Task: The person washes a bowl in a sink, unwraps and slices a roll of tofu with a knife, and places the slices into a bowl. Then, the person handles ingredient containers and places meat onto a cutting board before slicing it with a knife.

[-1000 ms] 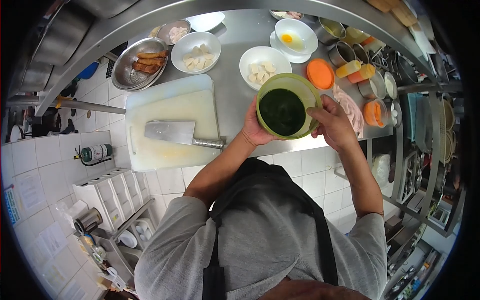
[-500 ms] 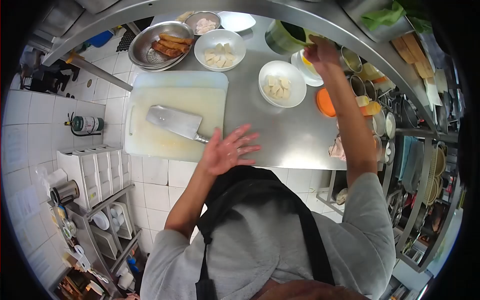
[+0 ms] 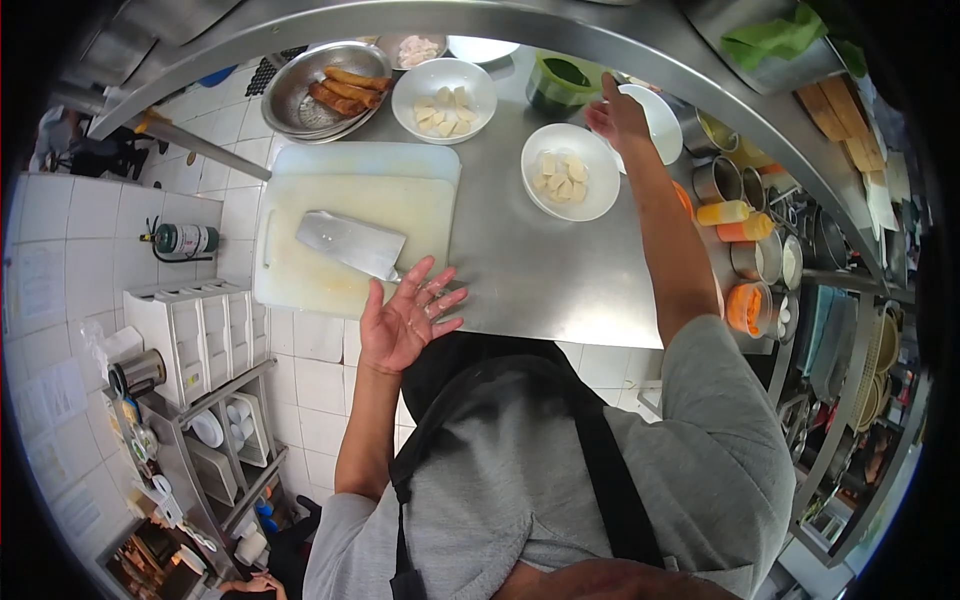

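My left hand (image 3: 408,325) is open above the near edge of the counter, palm up, its fingers spread and wet-looking. Just behind it, a cleaver (image 3: 350,243) lies on a pale cutting board (image 3: 425,215), its handle mostly hidden by my fingers. My right hand (image 3: 620,122) reaches to the far side, fingers apart, beside a green jug (image 3: 553,100) with dark contents. Whether a fingertip touches the jug's handle I cannot tell. A white dish (image 3: 662,128) lies partly behind that hand. Nearby stands a white bowl (image 3: 535,195) of pale cut pieces (image 3: 560,178).
Another white bowl (image 3: 400,105) with pale pieces and a steel bowl (image 3: 290,105) of browned sticks (image 3: 350,90) stand at the back left. Squeeze bottles (image 3: 745,228) and steel pots (image 3: 716,180) line the right. A metal shelf bar (image 3: 400,22) crosses overhead.
My right hand's grip on the jug has loosened and its fingers have spread. The jug sits slightly further left. My left hand has drawn back to the left and turned palm up.
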### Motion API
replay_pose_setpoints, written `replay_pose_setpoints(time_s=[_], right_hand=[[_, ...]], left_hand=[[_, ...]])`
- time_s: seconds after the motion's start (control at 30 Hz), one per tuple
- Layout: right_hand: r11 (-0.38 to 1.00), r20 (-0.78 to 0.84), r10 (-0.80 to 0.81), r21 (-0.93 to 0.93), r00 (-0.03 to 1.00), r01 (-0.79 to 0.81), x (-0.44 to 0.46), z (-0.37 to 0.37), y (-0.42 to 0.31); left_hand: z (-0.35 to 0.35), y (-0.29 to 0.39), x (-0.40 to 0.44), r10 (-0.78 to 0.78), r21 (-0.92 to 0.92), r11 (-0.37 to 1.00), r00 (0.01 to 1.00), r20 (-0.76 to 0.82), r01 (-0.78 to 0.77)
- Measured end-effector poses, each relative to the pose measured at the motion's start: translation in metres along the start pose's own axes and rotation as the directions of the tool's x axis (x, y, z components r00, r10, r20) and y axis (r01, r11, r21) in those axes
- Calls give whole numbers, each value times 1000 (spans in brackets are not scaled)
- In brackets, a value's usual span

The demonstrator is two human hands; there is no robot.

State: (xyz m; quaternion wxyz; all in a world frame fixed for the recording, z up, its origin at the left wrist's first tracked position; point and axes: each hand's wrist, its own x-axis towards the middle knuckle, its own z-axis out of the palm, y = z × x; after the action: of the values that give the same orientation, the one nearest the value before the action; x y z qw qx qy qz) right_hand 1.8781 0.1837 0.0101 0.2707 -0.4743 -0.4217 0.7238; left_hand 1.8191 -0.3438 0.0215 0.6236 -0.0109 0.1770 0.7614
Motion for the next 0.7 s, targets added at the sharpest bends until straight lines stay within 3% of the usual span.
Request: replay_pose_setpoints(time_s=[0.07, 0.1, 0.2, 0.23, 0.3, 0.33, 0.4, 0.53, 0.7], right_hand=[[909, -41, -74, -414, 996, 51, -19, -44, 2], [917, -77, -20, -398, 997, -13, -41, -66, 12], [933, -220, 225, -231, 949, -275, -69, -115, 58], [935, -220, 228, -222, 949, -276, -72, -115, 62], [948, -123, 298, 154, 947, -278, -77, -108, 66], [946, -121, 303, 163, 945, -282, -74, -108, 66], [880, -100, 261, 435, 960, -194, -61, -109, 63], [862, -160, 221, 494, 962, -115, -58, -107, 67], [931, -157, 56, 366, 986, 5, -54, -126, 74]], left_hand=[[7, -4, 27, -68, 50, 996, 997, -32, 69], [10, -7, 42, -118, 99, 987, 990, -75, 126], [16, -29, 106, -230, 90, 965, 959, -166, 247], [20, -36, 128, -271, 27, 959, 938, -217, 284], [32, -47, 171, -314, -28, 947, 910, -271, 319], [39, -53, 188, -303, -33, 951, 903, -304, 308], [48, -59, 211, -295, -36, 953, 892, -343, 302], [53, -66, 235, -273, -45, 960, 883, -382, 277], [56, -62, 250, -236, -15, 969, 904, -357, 247]])
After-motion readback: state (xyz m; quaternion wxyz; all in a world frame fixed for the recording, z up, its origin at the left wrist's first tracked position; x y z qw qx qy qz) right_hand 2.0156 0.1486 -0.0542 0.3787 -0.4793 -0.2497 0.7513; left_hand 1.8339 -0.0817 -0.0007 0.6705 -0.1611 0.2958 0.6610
